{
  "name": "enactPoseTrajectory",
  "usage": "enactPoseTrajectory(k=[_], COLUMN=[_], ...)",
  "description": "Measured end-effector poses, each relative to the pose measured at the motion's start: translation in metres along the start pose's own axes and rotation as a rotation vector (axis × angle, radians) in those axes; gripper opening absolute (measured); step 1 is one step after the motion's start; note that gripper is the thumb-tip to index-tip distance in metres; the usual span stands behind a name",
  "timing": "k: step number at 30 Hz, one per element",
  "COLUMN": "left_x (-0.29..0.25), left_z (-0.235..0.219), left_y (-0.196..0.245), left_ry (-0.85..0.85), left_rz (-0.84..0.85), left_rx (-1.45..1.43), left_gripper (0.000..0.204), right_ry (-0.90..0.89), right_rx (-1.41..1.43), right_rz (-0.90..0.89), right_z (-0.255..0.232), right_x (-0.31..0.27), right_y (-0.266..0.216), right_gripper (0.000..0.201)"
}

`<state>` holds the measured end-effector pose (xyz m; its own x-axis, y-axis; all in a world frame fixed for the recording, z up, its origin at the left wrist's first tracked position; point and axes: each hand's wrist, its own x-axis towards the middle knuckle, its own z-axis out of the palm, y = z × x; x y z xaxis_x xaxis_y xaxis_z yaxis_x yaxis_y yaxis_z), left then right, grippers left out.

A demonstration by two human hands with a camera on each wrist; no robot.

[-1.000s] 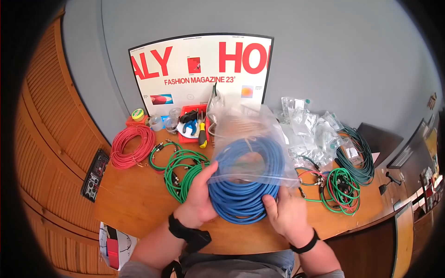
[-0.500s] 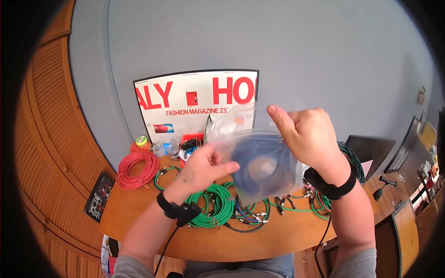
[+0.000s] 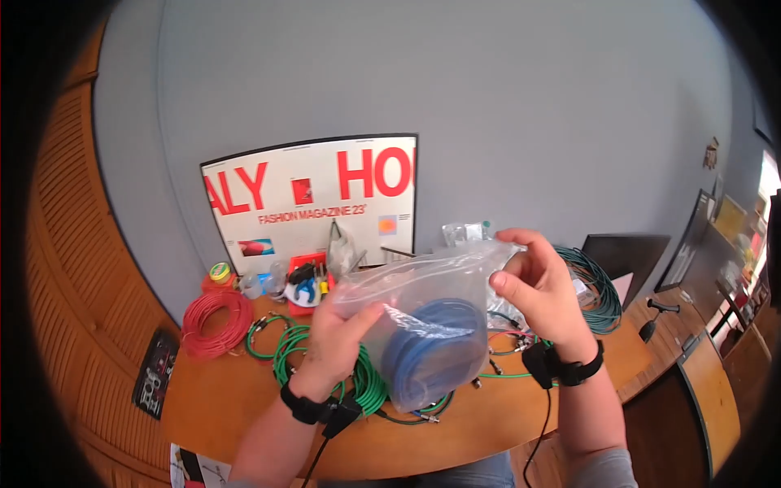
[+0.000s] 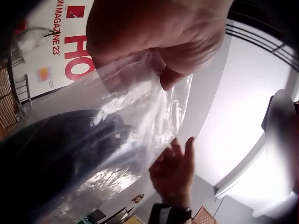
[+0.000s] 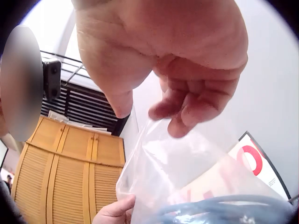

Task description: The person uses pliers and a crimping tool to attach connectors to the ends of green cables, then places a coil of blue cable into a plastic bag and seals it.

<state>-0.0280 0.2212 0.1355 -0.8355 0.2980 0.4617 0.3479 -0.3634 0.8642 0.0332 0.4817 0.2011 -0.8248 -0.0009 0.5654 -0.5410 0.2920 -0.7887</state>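
A clear plastic bag (image 3: 455,281) with a coil of blue cable (image 3: 431,346) inside hangs tilted above the table. The left hand (image 3: 335,335) pinches the bag's left upper edge between thumb and fingers, its thumb on the near side. At the bag's upper right corner is the right hand (image 3: 545,293), fingers bent and thumb apart from them. In the right wrist view the fingertips of the right hand (image 5: 163,70) touch the bag's top edge, while the thumb stands free. The left wrist view shows the left thumb pressed against the plastic (image 4: 135,102).
Green cable coils (image 3: 370,382) lie beneath the bag, a red coil (image 3: 217,324) at the left, a dark green coil (image 3: 598,289) at the right. Behind stand a red tray (image 3: 303,307) with tools and a poster-like screen (image 3: 309,195). More clear bags (image 3: 465,234) lie at the back.
The bag with the blue coil was raised off its low position, turned, and now hangs left of and lower than the right hand. The right hand has lowered and its fingers have spread from a fist-like curl.
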Motion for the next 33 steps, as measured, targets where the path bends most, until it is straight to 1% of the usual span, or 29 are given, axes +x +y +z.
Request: enactPoseTrajectory(k=[1, 2, 3, 4, 5, 6, 7, 8, 9, 10, 11, 12, 13, 14, 17, 18, 19, 20, 21, 22, 23, 24, 25, 26, 27, 29, 30, 32, 33], left_x=[0.000, 0.000, 0.002, 0.002, 0.005, 0.004, 0.006, 0.008, 0.007, 0.005, 0.005, 0.004, 0.002, -0.001, -0.008, -0.009, -0.008, -0.007, -0.007, -0.007, -0.006, -0.005, -0.004, -0.002, 0.000, 0.003, 0.006, 0.016, 0.019], left_z=[-0.001, -0.001, -0.009, -0.002, 0.005, 0.008, 0.007, 0.002, -0.006, -0.015, -0.020, -0.019, -0.018, -0.016, -0.022, -0.024, -0.025, -0.025, -0.025, -0.025, -0.026, -0.023, -0.021, -0.019, -0.019, -0.022, -0.026, -0.035, -0.034], left_y=[-0.005, -0.007, -0.014, -0.009, -0.006, -0.006, -0.007, -0.008, -0.009, -0.006, -0.002, 0.003, 0.008, 0.013, 0.017, 0.016, 0.016, 0.015, 0.014, 0.014, 0.014, 0.012, 0.008, 0.004, -0.001, -0.010, -0.017, -0.025, -0.025], left_ry=[0.044, 0.068, 0.017, 0.082, 0.070, 0.031, 0.000, -0.004, -0.005, 0.005, 0.027, 0.105, 0.183, 0.223, 0.244, 0.255, 0.210, 0.163, 0.165, 0.151, 0.136, 0.132, 0.168, 0.203, 0.200, 0.046, 0.050, -0.194, -0.191], left_rz=[-0.007, -0.013, 0.021, -0.028, 0.028, 0.072, 0.127, 0.122, 0.093, 0.069, 0.083, 0.122, 0.155, 0.209, 0.211, 0.200, 0.182, 0.166, 0.156, 0.106, 0.057, 0.051, 0.050, 0.052, 0.050, -0.008, -0.017, -0.188, -0.194], left_rx=[-0.121, -0.138, -0.096, -0.189, -0.217, -0.203, -0.181, -0.180, -0.146, -0.105, -0.086, -0.063, -0.040, -0.017, 0.003, 0.010, 0.035, 0.060, 0.067, 0.035, 0.001, 0.004, 0.003, 0.002, 0.002, -0.045, -0.037, 0.181, 0.186], left_gripper=[0.024, 0.022, 0.023, 0.027, 0.039, 0.039, 0.040, 0.040, 0.037, 0.036, 0.036, 0.032, 0.030, 0.030, 0.034, 0.034, 0.037, 0.040, 0.040, 0.042, 0.044, 0.044, 0.050, 0.056, 0.056, 0.063, 0.063, 0.053, 0.053], right_ry=[0.099, 0.117, 0.122, 0.120, 0.127, 0.153, 0.039, -0.084, -0.093, -0.007, 0.077, 0.028, 0.011, 0.037, 0.073, 0.091, 0.087, 0.101, 0.119, 0.142, 0.149, 0.173, 0.197, 0.237, 0.241, 0.290, 0.331, 0.330, 0.329], right_rx=[0.017, 0.024, 0.125, 0.318, 0.516, 0.502, 0.455, 0.414, 0.421, 0.481, 0.544, 0.543, 0.656, 0.684, 0.790, 0.844, 0.851, 0.819, 0.787, 0.702, 0.706, 0.694, 0.680, 0.672, 0.672, 0.579, 0.537, 0.561, 0.572], right_rz=[-0.017, -0.046, 0.027, 0.089, 0.139, 0.160, 0.179, 0.187, 0.186, 0.114, 0.040, 0.022, 0.031, 0.006, -0.040, -0.014, -0.005, -0.065, -0.122, -0.137, -0.133, -0.105, -0.078, -0.083, -0.082, -0.036, 0.000, 0.005, 0.003], right_z=[-0.006, -0.008, -0.002, 0.007, 0.010, 0.007, 0.006, 0.006, 0.010, 0.017, 0.024, 0.018, 0.018, 0.022, 0.026, 0.027, 0.026, 0.025, 0.023, 0.020, 0.020, 0.019, 0.019, 0.022, 0.021, 0.022, 0.023, 0.021, 0.019], right_x=[-0.004, -0.003, -0.003, 0.000, 0.005, 0.010, 0.018, 0.026, 0.028, 0.028, 0.031, 0.032, 0.030, 0.027, 0.016, 0.012, 0.012, 0.013, 0.011, 0.011, 0.011, 0.011, 0.011, 0.013, 0.015, 0.018, 0.021, 0.026, 0.029], right_y=[0.012, 0.027, 0.031, 0.044, 0.055, 0.060, 0.065, 0.069, 0.068, 0.062, 0.062, 0.069, 0.069, 0.064, 0.055, 0.057, 0.058, 0.059, 0.061, 0.064, 0.065, 0.064, 0.064, 0.064, 0.065, 0.068, 0.067, 0.074, 0.077], right_gripper=[0.057, 0.070, 0.072, 0.065, 0.058, 0.058, 0.046, 0.036, 0.036, 0.028, 0.020, 0.019, 0.018, 0.019, 0.022, 0.023, 0.023, 0.024, 0.024, 0.022, 0.022, 0.022, 0.021, 0.021, 0.021, 0.021, 0.020, 0.019, 0.018])
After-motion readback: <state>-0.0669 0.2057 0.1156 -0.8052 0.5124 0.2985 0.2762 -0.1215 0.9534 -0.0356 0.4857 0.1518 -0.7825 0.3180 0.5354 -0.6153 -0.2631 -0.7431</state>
